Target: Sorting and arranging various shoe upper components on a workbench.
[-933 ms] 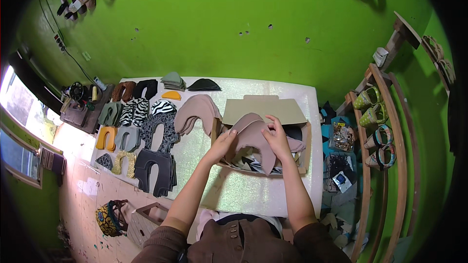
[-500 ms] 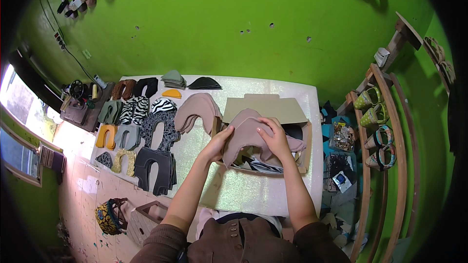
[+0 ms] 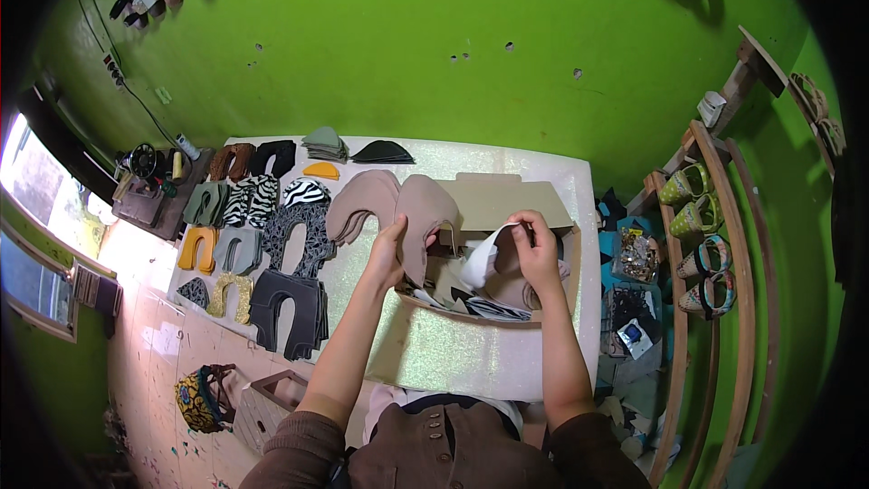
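My left hand (image 3: 387,255) is closed on a beige curved shoe-upper piece (image 3: 424,204), an arch shape held over the left end of an open cardboard box (image 3: 568,276). To its right my right hand (image 3: 536,254) pinches the edge of another upper piece (image 3: 482,258), which is folded so its white underside shows. Inside the box lie zebra-striped pieces (image 3: 493,310) and more beige ones, partly hidden by my hands. A stack of beige arched pieces (image 3: 358,199) rests on the table just left of the held piece.
On the white table (image 3: 425,358) several stacks of cut pieces stand at the left, among them dark grey ones (image 3: 272,308) and orange ones (image 3: 195,249). A sewing machine (image 3: 145,167) is at far left. A wooden rack (image 3: 747,308) with sandals stands right.
My hands have moved apart. The left one has carried a beige piece left toward the stack; the right has drawn another piece away to the right, turning up its white underside.
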Demonstrator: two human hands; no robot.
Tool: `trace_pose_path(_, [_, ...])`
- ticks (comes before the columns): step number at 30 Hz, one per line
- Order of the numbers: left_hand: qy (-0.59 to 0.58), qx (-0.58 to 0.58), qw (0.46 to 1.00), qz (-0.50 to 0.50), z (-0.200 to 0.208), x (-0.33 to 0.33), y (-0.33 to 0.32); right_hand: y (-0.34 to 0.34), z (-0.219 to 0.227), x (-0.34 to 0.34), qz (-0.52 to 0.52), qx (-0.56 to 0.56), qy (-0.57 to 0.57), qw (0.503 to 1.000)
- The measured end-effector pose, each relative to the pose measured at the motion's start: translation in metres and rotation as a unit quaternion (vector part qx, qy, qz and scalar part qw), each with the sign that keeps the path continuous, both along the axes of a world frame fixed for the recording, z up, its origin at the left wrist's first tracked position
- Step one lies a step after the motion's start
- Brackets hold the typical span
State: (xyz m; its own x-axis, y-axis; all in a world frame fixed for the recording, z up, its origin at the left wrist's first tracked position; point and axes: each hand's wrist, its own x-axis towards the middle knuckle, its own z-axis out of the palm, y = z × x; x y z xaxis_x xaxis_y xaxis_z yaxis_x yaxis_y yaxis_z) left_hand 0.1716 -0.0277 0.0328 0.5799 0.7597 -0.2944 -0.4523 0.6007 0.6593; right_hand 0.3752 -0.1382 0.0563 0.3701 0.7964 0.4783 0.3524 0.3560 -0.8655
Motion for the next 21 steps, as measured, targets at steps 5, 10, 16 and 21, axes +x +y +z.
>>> trace_pose_path(5, [0.027, 0.014, 0.999, -0.011, 0.005, 0.001, -0.006, -0.005, 0.027, -0.007, 0.007, 0.026, -0.073, 0.997])
trace_pose_path(10, [0.027, 0.015, 0.999, -0.043, 0.015, 0.01, -0.016, -0.002, 0.043, -0.023, 0.046, 0.012, -0.094, 0.994])
trace_pose_path(16, [0.038, 0.009, 0.994, -0.097, 0.017, 0.01, -0.019, 0.013, 0.039, -0.026, 0.066, -0.003, -0.108, 0.992])
trace_pose_path(21, [0.043, 0.018, 0.993, -0.112, 0.018, 0.007, -0.018, 0.022, 0.04, -0.023, 0.094, 0.005, -0.104, 0.99])
